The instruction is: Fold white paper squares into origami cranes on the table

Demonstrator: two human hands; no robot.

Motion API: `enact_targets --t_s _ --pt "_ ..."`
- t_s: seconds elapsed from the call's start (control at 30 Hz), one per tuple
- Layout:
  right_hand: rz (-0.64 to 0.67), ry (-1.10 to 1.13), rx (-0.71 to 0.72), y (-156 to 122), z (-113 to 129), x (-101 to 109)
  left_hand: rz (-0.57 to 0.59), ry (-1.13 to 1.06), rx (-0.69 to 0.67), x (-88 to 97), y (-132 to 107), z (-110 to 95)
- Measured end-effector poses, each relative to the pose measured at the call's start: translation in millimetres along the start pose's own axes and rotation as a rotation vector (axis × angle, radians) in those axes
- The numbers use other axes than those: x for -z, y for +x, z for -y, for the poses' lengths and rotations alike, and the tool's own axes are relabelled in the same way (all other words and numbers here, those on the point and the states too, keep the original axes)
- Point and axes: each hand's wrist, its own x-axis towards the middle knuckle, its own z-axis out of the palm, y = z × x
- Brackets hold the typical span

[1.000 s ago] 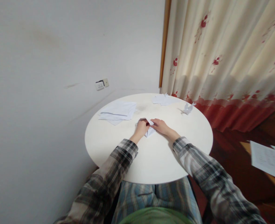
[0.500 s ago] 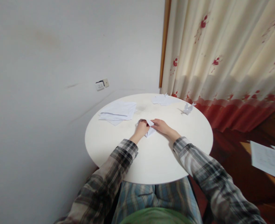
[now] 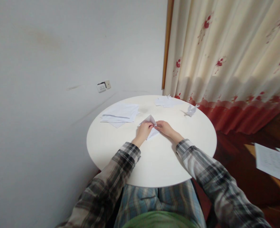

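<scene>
On the round white table (image 3: 154,164) a small folded white paper (image 3: 150,120) lies between my two hands. My left hand (image 3: 144,129) is closed, pinching the paper's left side, and my right hand (image 3: 164,128) is closed on its right side. One flap of the paper stands up above my fingertips, while another corner pokes out below them. Both my sleeves are plaid.
A stack of white sheets (image 3: 120,114) lies at the table's back left. More folded papers (image 3: 165,101) and a finished paper crane (image 3: 190,110) sit at the back right. A wall is on the left, a flowered curtain (image 3: 225,63) on the right, loose sheets (image 3: 274,163) at far right.
A flap of the folded paper has been lifted and now stands up above my fingertips. Both hands have stayed in about the same spot.
</scene>
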Motion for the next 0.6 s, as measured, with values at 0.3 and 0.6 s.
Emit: enact_targets --t_s 0.3,0.6 --pt "-0.058 0.167 -0.069 -0.2 5.0 -1.4 0.020 -0.059 -0.007 -6.9 5.4 7.5" --pt "-0.132 -0.059 -0.121 -1.6 8.3 -1.1 0.041 -0.030 -0.020 -11.3 9.3 9.8"
